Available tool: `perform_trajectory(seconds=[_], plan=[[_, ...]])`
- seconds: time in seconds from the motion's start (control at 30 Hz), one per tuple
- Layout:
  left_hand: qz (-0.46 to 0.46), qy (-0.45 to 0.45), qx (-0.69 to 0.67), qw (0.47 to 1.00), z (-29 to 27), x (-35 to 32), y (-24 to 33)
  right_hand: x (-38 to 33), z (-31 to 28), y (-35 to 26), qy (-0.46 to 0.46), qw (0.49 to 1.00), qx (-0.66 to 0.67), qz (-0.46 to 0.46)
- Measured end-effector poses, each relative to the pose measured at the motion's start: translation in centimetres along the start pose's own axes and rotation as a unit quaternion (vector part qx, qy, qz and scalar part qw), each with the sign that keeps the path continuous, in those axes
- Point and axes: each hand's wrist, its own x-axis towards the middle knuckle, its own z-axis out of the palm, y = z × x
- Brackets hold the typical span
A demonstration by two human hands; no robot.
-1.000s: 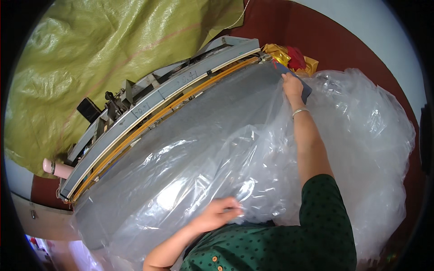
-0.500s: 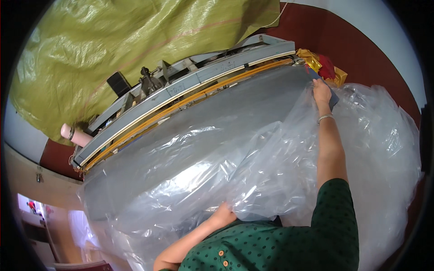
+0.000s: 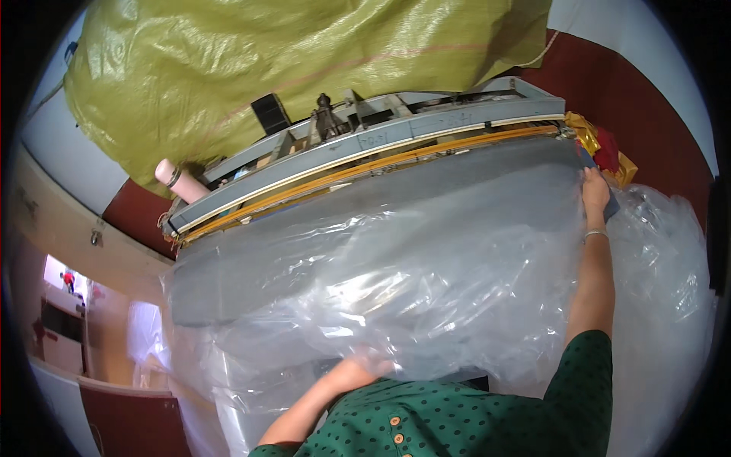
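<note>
A clear plastic sheet (image 3: 449, 297) lies in shiny wrinkles over a long grey flat surface (image 3: 487, 161). My right hand (image 3: 595, 194), arm stretched out, grips the sheet's edge at the far right corner, beside a dark blue edge piece (image 3: 613, 207). Close to my body at the near edge, my left hand (image 3: 362, 367) is closed on gathered plastic; its fingertips are blurred and partly covered by the film. A strip of the grey surface along the far side shows bare.
Behind the surface runs a grey metal frame (image 3: 373, 139) with orange bars (image 3: 381, 169). On it are a pink bottle (image 3: 181, 181), a black box (image 3: 270, 114) and metal fittings. A yellow-green woven sheet (image 3: 304, 46) hangs behind. Gold and red cloth (image 3: 605, 148) lies at the far right.
The plastic now spreads farther toward the far right corner, covering more grey surface beside my right hand. Both hands keep their places at its edges. The whole view has swung to the left.
</note>
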Motion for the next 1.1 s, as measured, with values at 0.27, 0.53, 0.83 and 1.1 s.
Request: perform_trajectory(seconds=[0.27,0.53,0.83,1.1], plan=[[0.319,0.723,-0.166,0.589,-14.6,-13.3,-4.8,0.8,0.9,3.9,0.026,0.999,-0.001,-0.019],[0.087,0.28,-0.253,0.922,2.2,-0.3,-5.5,1.0,1.9,1.8,-0.02,1.0,0.011,-0.011],[0.186,0.716,-0.233,0.631,-16.1,-12.4,-12.1,1.5,2.0,4.0,-0.032,0.999,-0.021,0.004],[0.388,0.53,-0.496,0.568,-5.6,-7.4,-4.8,1.7,2.0,5.2,-0.013,1.0,0.023,0.011]])
